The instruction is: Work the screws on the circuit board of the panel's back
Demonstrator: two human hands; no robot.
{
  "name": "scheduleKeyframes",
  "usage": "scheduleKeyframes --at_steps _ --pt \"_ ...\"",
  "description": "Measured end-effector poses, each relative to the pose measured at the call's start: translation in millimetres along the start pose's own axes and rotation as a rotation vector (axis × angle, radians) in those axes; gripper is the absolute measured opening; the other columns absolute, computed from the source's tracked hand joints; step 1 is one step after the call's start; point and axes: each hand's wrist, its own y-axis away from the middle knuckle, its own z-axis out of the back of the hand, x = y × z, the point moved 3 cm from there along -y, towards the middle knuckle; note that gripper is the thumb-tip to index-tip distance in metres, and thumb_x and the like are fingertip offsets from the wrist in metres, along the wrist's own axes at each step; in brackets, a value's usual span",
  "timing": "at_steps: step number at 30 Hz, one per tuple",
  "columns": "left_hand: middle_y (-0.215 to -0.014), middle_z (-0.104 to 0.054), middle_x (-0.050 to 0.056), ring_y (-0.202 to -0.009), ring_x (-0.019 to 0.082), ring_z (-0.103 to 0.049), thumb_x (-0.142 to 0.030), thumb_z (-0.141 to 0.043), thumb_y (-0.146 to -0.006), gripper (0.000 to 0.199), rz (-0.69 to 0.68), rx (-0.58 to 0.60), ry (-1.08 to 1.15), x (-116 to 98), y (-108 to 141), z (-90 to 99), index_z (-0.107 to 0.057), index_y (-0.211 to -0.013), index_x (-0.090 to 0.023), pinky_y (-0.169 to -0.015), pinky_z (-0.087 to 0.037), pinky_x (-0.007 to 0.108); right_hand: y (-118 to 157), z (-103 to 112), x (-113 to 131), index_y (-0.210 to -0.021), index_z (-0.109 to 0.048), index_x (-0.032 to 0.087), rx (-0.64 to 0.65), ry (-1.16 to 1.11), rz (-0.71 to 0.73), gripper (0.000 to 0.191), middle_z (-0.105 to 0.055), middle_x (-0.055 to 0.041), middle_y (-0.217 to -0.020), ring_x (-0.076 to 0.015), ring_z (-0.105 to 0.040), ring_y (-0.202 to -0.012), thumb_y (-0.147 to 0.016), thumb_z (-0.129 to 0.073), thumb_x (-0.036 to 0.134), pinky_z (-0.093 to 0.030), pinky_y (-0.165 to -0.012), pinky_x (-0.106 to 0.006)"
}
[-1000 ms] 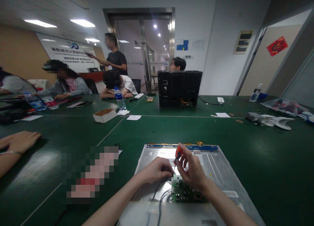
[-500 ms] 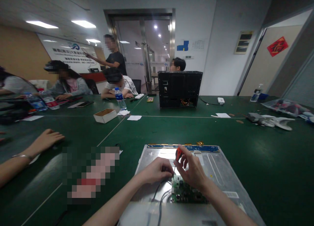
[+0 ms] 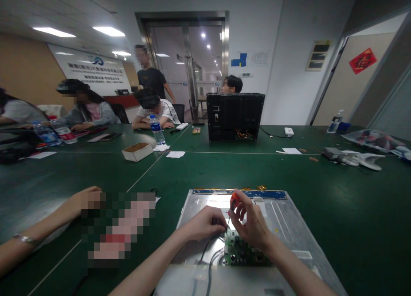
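Observation:
My right hand (image 3: 252,225) is closed around a screwdriver (image 3: 234,200) with a red and black handle. Its thin shaft points down at the upper left corner of a green circuit board (image 3: 245,251). Beside the shaft's tip, my left hand (image 3: 207,223) has its fingers pinched together; whatever they hold is hidden. The board lies on the metal back of a flat display panel (image 3: 285,227), which has a blue circuit strip (image 3: 224,194) along its far edge. Dark cables (image 3: 210,268) run over the panel near the board's left side.
At left, another person's arm (image 3: 35,234) reaches over the green table (image 3: 362,214) beside a blurred-out pink object (image 3: 135,219). Farther back are a small open box (image 3: 138,152), a water bottle (image 3: 157,131) and a black computer case (image 3: 236,116). Several people are around the table.
The other person's arm at left has moved right, toward the blurred object. The standing person in the background has lowered an arm. My hands and the screwdriver look unchanged.

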Motion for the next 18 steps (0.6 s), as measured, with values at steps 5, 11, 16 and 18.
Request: scheduleKeyframes --at_steps 5,11,16,18 --pt "-0.076 -0.07 0.001 -0.073 0.017 -0.062 -0.006 -0.07 -0.076 0.011 -0.008 -0.006 0.004 -0.1 -1.4 -0.2 -0.076 -0.078 -0.015 -0.071 -0.046 0.024 -1.9 0.9 0.1 -0.15 -0.03 0.027 -0.015 0.03 0.001 0.062 -0.065 0.0 -0.083 -0.0113 -0.057 -0.049 -0.093 -0.051 0.015 -0.047 -0.042 -0.022" --pt "-0.075 -0.07 0.001 -0.073 0.017 -0.062 -0.004 -0.066 -0.075 0.015 0.016 0.007 0.026 0.1 -0.9 -1.4 -0.076 -0.078 -0.015 -0.069 -0.047 0.024 0.1 0.6 -1.5 -0.154 -0.026 0.024 0.027 -0.032 -0.026 0.066 -0.069 -0.0043 -0.087 -0.0133 -0.062 -0.053 -0.093 -0.05 0.014 -0.049 -0.043 -0.023" --pt "-0.075 -0.07 0.001 -0.073 0.016 -0.062 -0.005 -0.067 -0.076 0.014 0.005 0.004 0.029 -2.3 -0.3 -0.6 -0.076 -0.077 -0.015 -0.07 -0.047 0.024 0.1 0.5 -1.6 -0.154 -0.026 0.025 0.03 -0.029 -0.025 0.066 -0.067 -0.0018 -0.081 -0.0135 -0.06 -0.051 -0.094 -0.049 0.013 -0.048 -0.042 -0.022" --pt "-0.074 -0.07 0.001 -0.072 0.016 -0.062 -0.005 -0.067 -0.076 0.013 -0.002 0.006 0.04 -2.0 -0.5 -0.5 -0.075 -0.077 -0.015 -0.07 -0.047 0.024 -0.3 0.6 -1.5 -0.153 -0.026 0.026 0.013 -0.006 -0.015 0.066 -0.065 -0.0008 -0.08 -0.0134 -0.06 -0.051 -0.093 -0.051 0.014 -0.048 -0.042 -0.023"
